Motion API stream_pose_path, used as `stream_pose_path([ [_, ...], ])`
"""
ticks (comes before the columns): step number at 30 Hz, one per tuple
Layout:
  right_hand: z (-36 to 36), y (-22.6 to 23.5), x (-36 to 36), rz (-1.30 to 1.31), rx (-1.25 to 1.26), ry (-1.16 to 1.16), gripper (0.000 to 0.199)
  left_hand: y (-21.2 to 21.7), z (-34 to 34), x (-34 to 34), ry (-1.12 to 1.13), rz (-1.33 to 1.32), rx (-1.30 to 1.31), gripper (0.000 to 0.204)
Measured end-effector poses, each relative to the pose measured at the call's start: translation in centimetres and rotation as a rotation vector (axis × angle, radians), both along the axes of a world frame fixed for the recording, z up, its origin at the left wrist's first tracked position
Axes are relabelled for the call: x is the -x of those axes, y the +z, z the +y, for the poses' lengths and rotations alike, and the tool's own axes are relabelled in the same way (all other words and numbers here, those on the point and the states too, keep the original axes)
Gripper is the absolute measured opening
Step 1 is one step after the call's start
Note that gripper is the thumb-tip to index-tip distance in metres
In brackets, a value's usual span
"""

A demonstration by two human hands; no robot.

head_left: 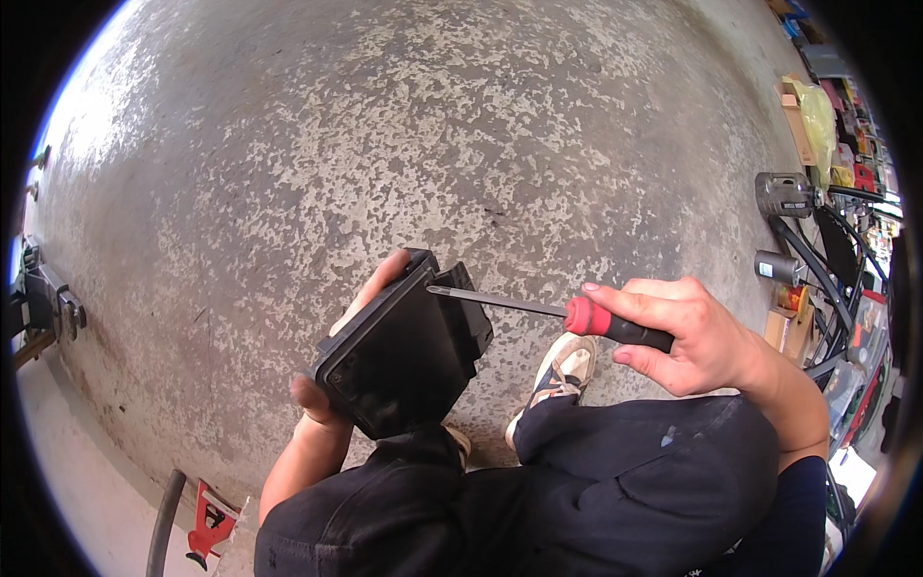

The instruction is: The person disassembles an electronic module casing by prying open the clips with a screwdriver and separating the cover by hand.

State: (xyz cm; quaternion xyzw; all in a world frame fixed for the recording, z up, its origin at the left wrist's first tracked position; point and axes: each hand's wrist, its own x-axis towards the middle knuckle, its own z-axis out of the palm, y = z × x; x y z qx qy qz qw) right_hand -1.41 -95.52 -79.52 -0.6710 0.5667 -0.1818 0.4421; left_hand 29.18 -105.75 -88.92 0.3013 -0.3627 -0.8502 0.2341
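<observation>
The left hand (320, 412) is curled partly closed around the left side of a black box (394, 361), thumb near and fingers far; the box is tilted, just beyond the left knee and over the worn floor (481, 163); the right hand (687, 332) is closed around the red and black handle of a screwdriver (583, 316), whose tip points left, at the box's far edge; whether it touches, I cannot tell.

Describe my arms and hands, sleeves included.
The left hand, partly hidden, and the right hand are bare: no gloves, rings or watch visible. Both forearms are uncovered. A dark sleeve ends near the right elbow; the left sleeve isn't visible.
</observation>
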Motion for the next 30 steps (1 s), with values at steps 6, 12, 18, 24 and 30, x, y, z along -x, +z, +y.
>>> stream_pose_path([
  [6,0.18,-0.22,0.06,-0.004,0.017,-0.015,0.061,-0.14,-0.03,-0.16,-0.018,0.021,0.012,0.146],
  [12,0.35,-0.38,0.25,0.017,0.022,-0.001,0.062,-0.05,-0.32,-0.29,-0.072,0.01,0.047,0.148],
  [18,0.29,0.13,0.36,0.007,-0.002,0.008,0.063,0.5,0.06,0.31,0.0,-0.055,0.065,0.152],
  [24,0.6,-0.16,0.46,-0.002,0.043,0.012,0.064,0.18,0.11,0.33,0.006,-0.037,0.051,0.153],
  [30,0.42,-0.03,0.43,0.008,0.03,0.014,0.063,0.76,0.07,0.42,0.019,-0.023,0.019,0.153],
])
